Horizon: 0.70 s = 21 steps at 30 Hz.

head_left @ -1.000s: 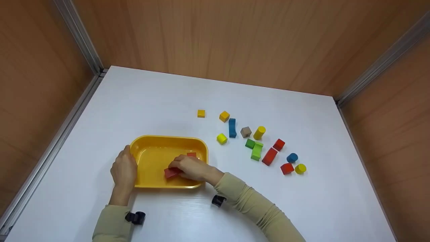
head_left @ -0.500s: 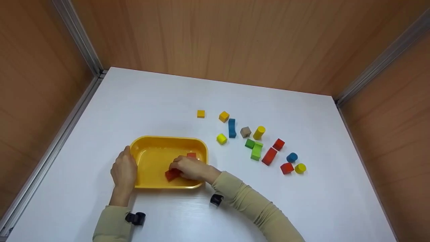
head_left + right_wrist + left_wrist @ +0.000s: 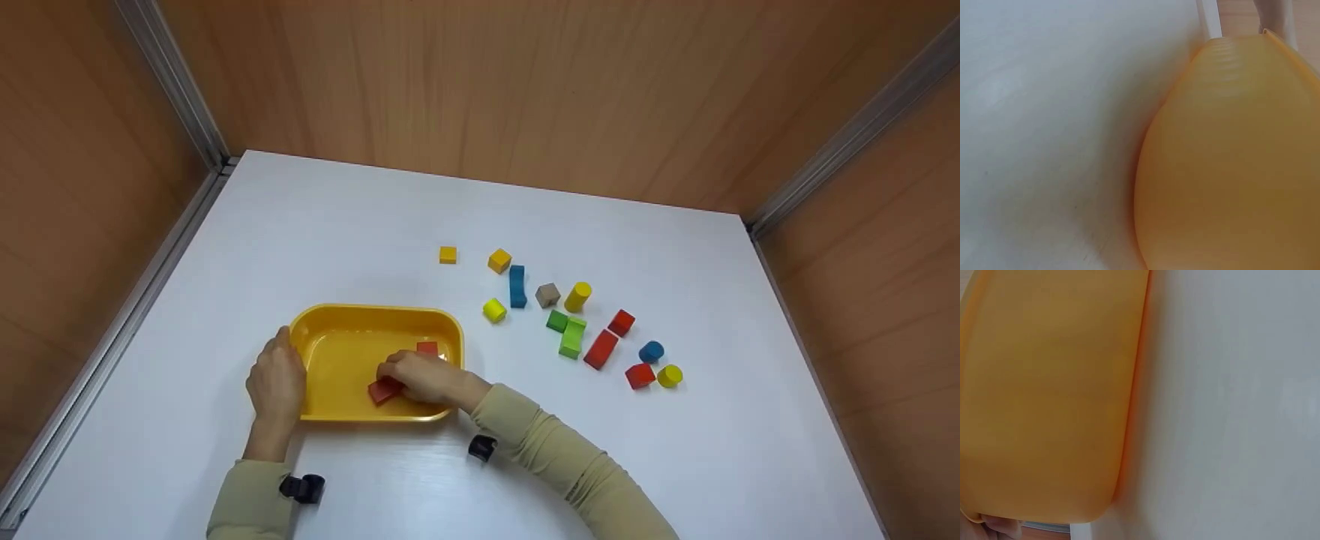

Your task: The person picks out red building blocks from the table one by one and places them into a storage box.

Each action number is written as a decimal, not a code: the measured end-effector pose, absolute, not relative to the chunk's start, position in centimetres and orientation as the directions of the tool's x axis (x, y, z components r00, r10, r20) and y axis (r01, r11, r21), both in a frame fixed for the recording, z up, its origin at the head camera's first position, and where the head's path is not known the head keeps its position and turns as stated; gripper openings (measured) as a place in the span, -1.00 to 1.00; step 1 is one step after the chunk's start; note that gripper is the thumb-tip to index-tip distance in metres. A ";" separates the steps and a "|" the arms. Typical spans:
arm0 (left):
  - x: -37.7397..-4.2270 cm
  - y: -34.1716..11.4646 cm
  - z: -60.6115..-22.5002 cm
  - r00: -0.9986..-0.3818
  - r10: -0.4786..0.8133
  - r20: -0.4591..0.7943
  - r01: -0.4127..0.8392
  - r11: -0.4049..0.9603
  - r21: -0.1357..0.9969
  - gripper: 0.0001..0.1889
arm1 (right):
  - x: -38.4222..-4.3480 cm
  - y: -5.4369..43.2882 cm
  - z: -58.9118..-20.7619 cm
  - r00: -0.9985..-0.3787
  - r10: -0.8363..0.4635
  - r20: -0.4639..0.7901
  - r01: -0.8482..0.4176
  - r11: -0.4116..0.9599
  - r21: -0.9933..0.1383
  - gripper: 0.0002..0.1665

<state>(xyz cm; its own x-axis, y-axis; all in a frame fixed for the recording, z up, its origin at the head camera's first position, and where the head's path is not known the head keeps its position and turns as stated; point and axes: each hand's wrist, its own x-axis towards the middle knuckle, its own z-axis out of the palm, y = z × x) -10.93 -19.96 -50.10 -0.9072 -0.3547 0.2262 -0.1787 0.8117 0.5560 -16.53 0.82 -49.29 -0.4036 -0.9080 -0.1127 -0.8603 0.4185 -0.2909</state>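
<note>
In the head view a yellow plastic tray (image 3: 337, 360) stands on the white table. My left hand (image 3: 277, 379) grips its left rim; in the left wrist view fingers (image 3: 1002, 526) wrap the rim at the bottom left corner, beside the tray's outer wall (image 3: 1050, 394). Inside the tray, toward the right, my right hand (image 3: 424, 375) holds a red block (image 3: 385, 391) low over the floor, its far end hidden under the fingers. Just behind that hand lies another red block (image 3: 427, 348). The right wrist view shows only the tray's outer side (image 3: 1230, 157) and the table.
Loose blocks lie right of and behind the tray: a yellow cube (image 3: 448, 255), a blue curved block (image 3: 517, 286), a light green block (image 3: 571, 337), a long red block (image 3: 601, 349), a blue cylinder (image 3: 651, 352) and several others. Wooden panels (image 3: 480, 90) enclose the table.
The red block in my right hand has tipped slightly lower toward the tray floor, and that hand has shifted a little. My left hand stays on the rim.
</note>
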 end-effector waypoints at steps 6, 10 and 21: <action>-10.9 -19.9 -50.2 -0.905 -0.353 0.237 -0.170 0.811 0.559 -0.67 | -16.3 1.1 -49.2 -0.402 -0.910 -0.102 -0.866 0.414 -0.279 -0.68; -11.0 -19.9 -50.2 -0.905 -0.359 0.229 -0.180 0.810 0.558 -0.67 | -16.0 1.5 -48.9 -0.417 -0.904 -0.097 -0.856 0.426 -0.292 -0.67; -10.9 -20.0 -50.0 -0.906 -0.362 0.218 -0.188 0.808 0.559 -0.68 | -15.5 3.4 -47.4 -0.446 -0.893 0.066 -0.847 0.397 -0.354 -0.70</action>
